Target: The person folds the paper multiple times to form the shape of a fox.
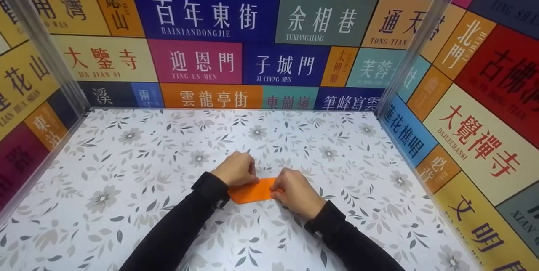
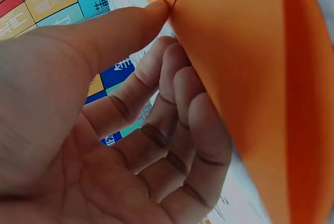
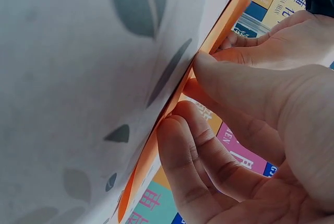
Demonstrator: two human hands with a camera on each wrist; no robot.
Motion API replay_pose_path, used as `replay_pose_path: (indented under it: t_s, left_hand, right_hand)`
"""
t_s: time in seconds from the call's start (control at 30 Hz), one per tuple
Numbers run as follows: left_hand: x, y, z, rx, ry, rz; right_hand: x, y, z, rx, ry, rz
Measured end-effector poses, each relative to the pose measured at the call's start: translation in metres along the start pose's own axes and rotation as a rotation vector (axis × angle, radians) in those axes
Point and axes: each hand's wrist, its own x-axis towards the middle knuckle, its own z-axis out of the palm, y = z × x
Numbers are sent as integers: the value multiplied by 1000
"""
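A sheet of orange folded paper (image 1: 252, 192) lies low over the patterned table between both hands. My left hand (image 1: 238, 169) pinches its far left edge between thumb and fingers. In the left wrist view the paper (image 2: 235, 88) shows a lengthwise crease and a narrow fold meeting at the thumb tip. My right hand (image 1: 299, 193) holds the right end. The right wrist view shows the paper (image 3: 224, 23) nearly edge-on, with the right thumb (image 3: 219, 72) on one side and curled fingers beside it.
A white tabletop (image 1: 160, 170) printed with grey leaves and flowers spreads around the hands. Colourful panels with Chinese lettering (image 1: 206, 14) stand behind the table and at both sides, with clear strips (image 1: 417, 43) at the corners.
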Motion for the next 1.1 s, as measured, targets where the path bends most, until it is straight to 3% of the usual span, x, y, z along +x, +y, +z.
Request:
replay_pose_path:
  t_s: [0.33, 0.57, 0.7, 1.1]
  left_hand:
    - [4, -6, 2, -40, -8, 40]
    - [0, -10, 3, -92, 0, 70]
    - [-1, -12, 5, -117, -11, 62]
    - [-6, -10, 5, -122, -5, 118]
  right_hand:
    - [0, -1, 1, -23, 13, -17]
    - [-1, -1, 2, -48, 41, -73]
    - [-1, -1, 3, -51, 29, -60]
    - [1, -1, 2, -52, 28, -49]
